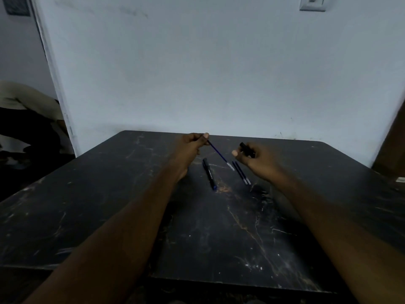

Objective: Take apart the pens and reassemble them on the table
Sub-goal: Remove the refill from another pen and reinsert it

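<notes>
Over a dark, scratched table (109, 216) pushed against a pale wall (197, 73), we see two bare forearms reach toward the far half of the top. The left hand (190, 145) pinches the upper end of a blue refill (220, 155) between thumb and fingertips; the refill slants down to the right, its pale tip hanging just above the surface. The right hand (256, 160) is curled around a short black pen part (247, 149), fingers closed on it, thumb stretched out toward the refill. We cannot tell whether that part is a barrel or a cap.

Between the hands, on the tabletop, lies a black pen (209, 174) with a blue end pointing toward us. Just right of it, two more refills (241, 172) lie side by side, touching or nearly so, close under the right hand.

The near half of the table is bare, and wide room lies to the left and right of the hands. The far edge meets the wall; the left far corner is rounded. At left, past the wall's edge, a person in light clothing (26, 99) bends over, well apart from the table. A wall switch (313, 3) sits high at right.
</notes>
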`<action>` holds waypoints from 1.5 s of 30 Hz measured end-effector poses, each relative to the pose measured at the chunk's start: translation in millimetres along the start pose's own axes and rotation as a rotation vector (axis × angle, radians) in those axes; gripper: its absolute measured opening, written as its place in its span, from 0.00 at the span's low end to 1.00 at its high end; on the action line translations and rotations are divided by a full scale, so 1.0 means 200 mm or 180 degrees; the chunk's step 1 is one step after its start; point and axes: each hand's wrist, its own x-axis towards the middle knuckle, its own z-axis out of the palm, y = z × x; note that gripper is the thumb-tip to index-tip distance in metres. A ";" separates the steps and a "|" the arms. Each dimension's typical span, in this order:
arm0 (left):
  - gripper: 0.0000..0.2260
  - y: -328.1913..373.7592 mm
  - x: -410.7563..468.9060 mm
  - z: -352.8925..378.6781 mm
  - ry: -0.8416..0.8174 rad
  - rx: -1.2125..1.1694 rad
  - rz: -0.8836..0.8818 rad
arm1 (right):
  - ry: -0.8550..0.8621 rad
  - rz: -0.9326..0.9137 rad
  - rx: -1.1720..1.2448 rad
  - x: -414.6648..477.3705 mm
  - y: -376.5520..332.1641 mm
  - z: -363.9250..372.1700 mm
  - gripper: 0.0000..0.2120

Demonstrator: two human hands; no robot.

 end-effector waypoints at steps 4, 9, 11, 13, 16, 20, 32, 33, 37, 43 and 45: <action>0.08 0.00 -0.01 0.03 -0.0310 0.0041 0.0179 | -0.0205 -0.0091 -0.0137 -0.02 -0.06 0.03 0.18; 0.10 -0.01 -0.01 0.03 -0.0284 0.0110 0.0089 | -0.0271 -0.0024 0.0004 -0.02 -0.08 0.03 0.18; 0.12 -0.01 -0.02 0.03 -0.0279 0.0138 0.0047 | -0.0309 0.0058 0.0033 -0.03 -0.08 0.03 0.18; 0.11 -0.01 -0.02 0.05 -0.0244 0.0019 0.0071 | -0.0272 0.0135 0.0080 -0.02 -0.08 0.02 0.18; 0.09 -0.01 -0.03 0.07 -0.0139 -0.0073 0.0147 | -0.0038 0.0299 0.0209 0.01 -0.04 -0.02 0.17; 0.02 -0.04 -0.02 0.10 -0.0002 0.0120 0.0331 | 0.0328 0.0642 -0.0059 0.06 0.10 -0.09 0.11; 0.03 -0.10 0.00 0.11 0.0072 0.0724 0.0595 | 0.0299 0.1212 -0.1243 0.03 0.23 -0.19 0.16; 0.05 -0.10 0.00 0.11 0.0065 0.0739 0.0585 | 0.0288 0.1197 -0.1285 0.03 0.23 -0.19 0.16; 0.08 -0.11 0.00 0.11 0.0048 0.0747 0.0521 | 0.0311 0.1206 -0.1284 0.03 0.23 -0.19 0.17; 0.06 -0.11 -0.01 0.11 0.0020 0.0753 0.0485 | 0.0391 0.1173 -0.1261 0.03 0.24 -0.17 0.16; 0.04 -0.10 -0.01 0.11 0.0048 0.0740 0.0490 | 0.0409 0.1115 -0.1182 0.04 0.25 -0.17 0.16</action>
